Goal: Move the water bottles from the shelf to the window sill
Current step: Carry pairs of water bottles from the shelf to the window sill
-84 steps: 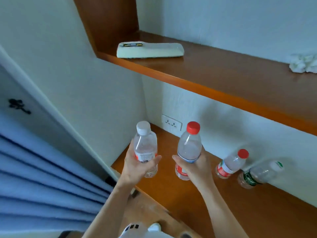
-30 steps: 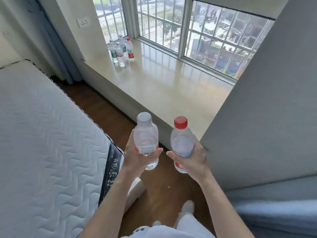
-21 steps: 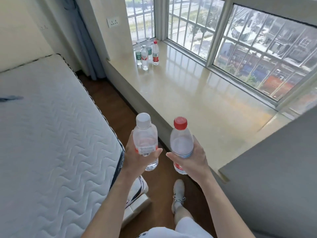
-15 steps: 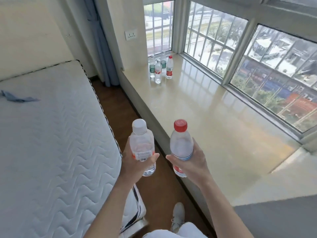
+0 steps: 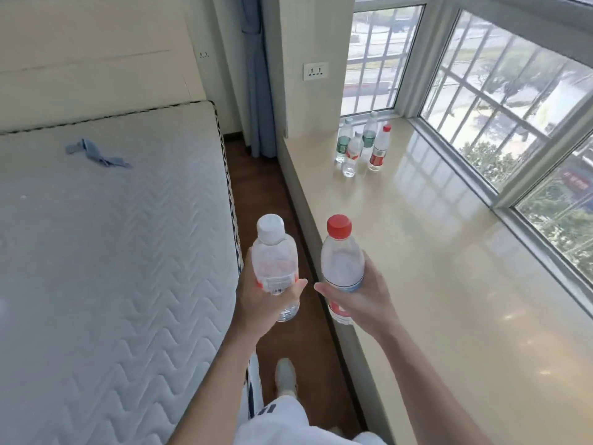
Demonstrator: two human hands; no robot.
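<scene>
My left hand (image 5: 261, 303) grips a clear water bottle with a white cap (image 5: 272, 255), held upright over the floor strip. My right hand (image 5: 357, 300) grips a clear bottle with a red cap (image 5: 341, 261), upright at the near edge of the beige window sill (image 5: 433, 258). Far along the sill stand several bottles in a cluster: a red-capped one with a red label (image 5: 378, 149), a small clear one (image 5: 352, 154) and two with green labels (image 5: 342, 146). The shelf is out of view.
A white quilted mattress (image 5: 106, 252) fills the left, with a blue cloth scrap (image 5: 96, 154) on it. A narrow wooden floor strip (image 5: 266, 194) runs between bed and sill. Barred windows (image 5: 513, 97) line the right; a blue curtain (image 5: 256, 75) and a wall socket (image 5: 316, 71) lie ahead.
I turned away from the shelf and walked along the sill with both bottles held. The bottle cluster on the sill now appears nearer and more central.
</scene>
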